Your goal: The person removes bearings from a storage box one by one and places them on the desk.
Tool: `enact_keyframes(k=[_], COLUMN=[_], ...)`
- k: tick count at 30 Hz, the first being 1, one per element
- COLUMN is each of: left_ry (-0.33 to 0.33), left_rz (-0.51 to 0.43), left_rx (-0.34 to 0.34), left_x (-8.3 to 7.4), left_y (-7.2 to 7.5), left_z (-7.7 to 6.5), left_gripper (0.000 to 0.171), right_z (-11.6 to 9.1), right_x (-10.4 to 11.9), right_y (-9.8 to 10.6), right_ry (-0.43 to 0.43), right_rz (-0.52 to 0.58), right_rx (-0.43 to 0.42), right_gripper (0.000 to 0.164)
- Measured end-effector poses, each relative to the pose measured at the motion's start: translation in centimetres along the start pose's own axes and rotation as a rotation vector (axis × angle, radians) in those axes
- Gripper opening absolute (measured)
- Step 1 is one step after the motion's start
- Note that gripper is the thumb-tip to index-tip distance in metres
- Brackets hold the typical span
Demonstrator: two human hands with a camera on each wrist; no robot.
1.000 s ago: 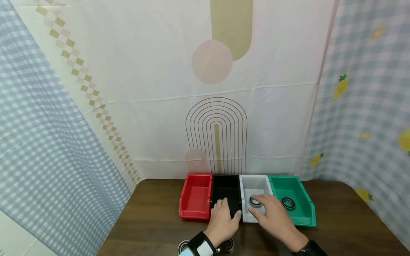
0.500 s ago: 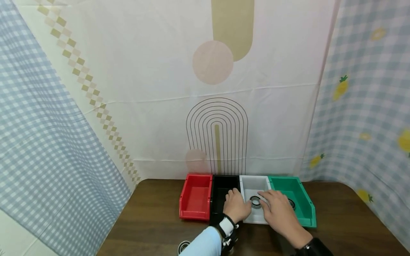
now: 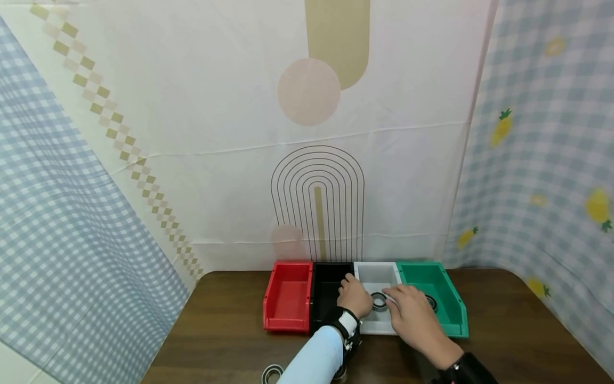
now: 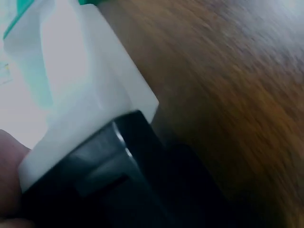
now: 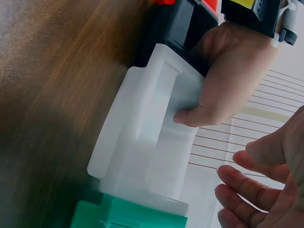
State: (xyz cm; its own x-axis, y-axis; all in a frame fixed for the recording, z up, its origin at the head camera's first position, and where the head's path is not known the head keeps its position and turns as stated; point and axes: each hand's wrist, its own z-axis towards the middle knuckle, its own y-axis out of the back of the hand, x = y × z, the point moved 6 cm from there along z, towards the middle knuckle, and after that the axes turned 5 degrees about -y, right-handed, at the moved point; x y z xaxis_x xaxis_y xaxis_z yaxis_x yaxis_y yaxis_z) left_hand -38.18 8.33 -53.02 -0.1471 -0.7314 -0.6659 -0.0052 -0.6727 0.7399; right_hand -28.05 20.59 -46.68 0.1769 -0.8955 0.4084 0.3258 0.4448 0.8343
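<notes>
My left hand [image 3: 355, 297] is over the boundary between the black bin [image 3: 327, 277] and the white bin [image 3: 377, 272]. Its thumb reaches into the white bin in the right wrist view, while its fingers are partly hidden. A ring-shaped bearing [image 3: 379, 302] sits in the white bin, close to the left thumb. My right hand [image 3: 416, 319] hovers at the white bin's right side, fingers loosely bent; in the right wrist view nothing is between the right fingers [image 5: 249, 190]. Behind that hand, a dark bearing [image 3: 431, 302] shows in the green bin [image 3: 453, 314].
A red bin [image 3: 288, 304] stands at the row's left end. On the wooden table [image 3: 216, 330], one bearing [image 3: 272, 374] lies near the front, and another bearing [image 3: 340, 375] is mostly covered by the left forearm. A patterned cloth [image 3: 230, 186] hangs behind the bins.
My left hand has gone from the black bin's front toward the right and farther in, up to the white bin. The right hand has shifted off the bearing there, leaving it uncovered.
</notes>
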Motion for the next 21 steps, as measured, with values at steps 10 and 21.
enact_keyframes(k=[10, 21], left_ry=[-0.015, -0.019], left_rz=[0.027, 0.086], left_rx=[-0.017, -0.049], left_x=[0.3, 0.4], left_y=[-0.6, -0.7], left_z=[0.3, 0.3], left_gripper=[0.058, 0.057], right_z=[0.3, 0.4], right_x=[0.3, -0.1], right_y=[-0.4, -1.5], right_ry=[-0.009, -0.019], right_rz=[0.012, 0.014], right_rx=[0.043, 0.071], right_gripper=[0.022, 0.023])
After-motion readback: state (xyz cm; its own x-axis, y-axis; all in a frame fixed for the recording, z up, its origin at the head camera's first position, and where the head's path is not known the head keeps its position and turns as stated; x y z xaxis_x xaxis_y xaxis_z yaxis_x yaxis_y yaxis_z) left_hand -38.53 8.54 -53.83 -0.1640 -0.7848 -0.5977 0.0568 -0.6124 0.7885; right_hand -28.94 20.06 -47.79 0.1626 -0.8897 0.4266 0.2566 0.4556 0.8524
